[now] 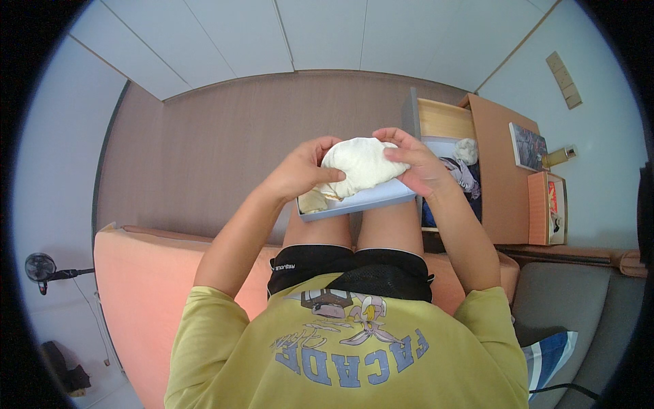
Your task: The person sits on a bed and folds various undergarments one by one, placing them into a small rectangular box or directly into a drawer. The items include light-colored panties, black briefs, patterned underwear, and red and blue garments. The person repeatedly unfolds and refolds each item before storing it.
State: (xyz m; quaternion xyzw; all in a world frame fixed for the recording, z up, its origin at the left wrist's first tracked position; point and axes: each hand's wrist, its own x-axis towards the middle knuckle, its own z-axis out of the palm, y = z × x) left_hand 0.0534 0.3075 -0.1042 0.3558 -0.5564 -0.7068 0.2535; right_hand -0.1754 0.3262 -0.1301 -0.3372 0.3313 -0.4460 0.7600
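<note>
A rounded, folded piece of white cloth (360, 166) is held between both hands. My left hand (306, 171) grips its left side, thumb on top. On the right side, my right hand (411, 158) pinches the cloth between thumb and fingers. Beneath it, a shallow light-blue box (357, 206) rests across my thighs, partly covered by the cloth. A small beige cloth bundle (312, 201) lies in the box's left end. The undersides of the cloth and most fingertips are hidden.
To the right, a nightstand (503, 179) has its drawer (445, 118) pulled out, with cloth items (462, 176) inside. On its top are a book (529, 146), a bottle (559, 156) and an open box (539, 207). I sit on an orange-covered bed (153, 286); a clip fan (41, 267) is at left.
</note>
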